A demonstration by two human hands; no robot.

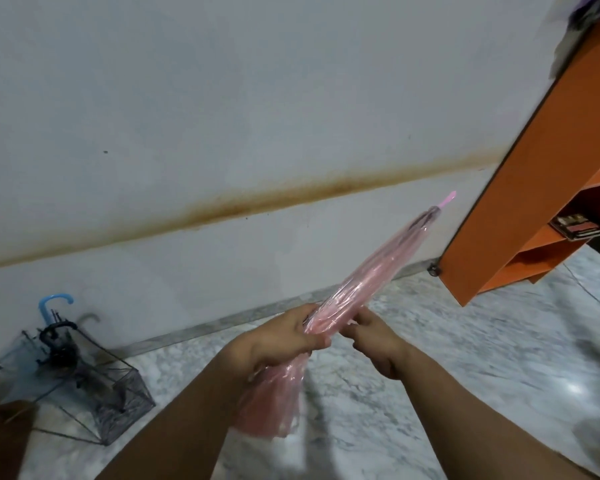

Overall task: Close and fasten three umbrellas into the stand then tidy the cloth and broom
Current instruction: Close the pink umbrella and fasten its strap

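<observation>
A folded, see-through pink umbrella (371,271) slants up to the right, its pink tip near the orange shelf. My left hand (284,336) grips it around the middle, with loose pink canopy hanging below the fist. My right hand (374,336) pinches the umbrella just to the right of the left hand. At the lower left, a black wire umbrella stand (118,393) sits on the floor against the wall. It holds a clear umbrella with a blue hooked handle (54,304) and another with a black handle (54,336).
An orange shelf unit (520,202) stands at the right, close to the umbrella's tip, with a small item on one shelf. The white wall carries a brown stain line. Marble floor spreads below. A brown object (0,431) shows at the left edge.
</observation>
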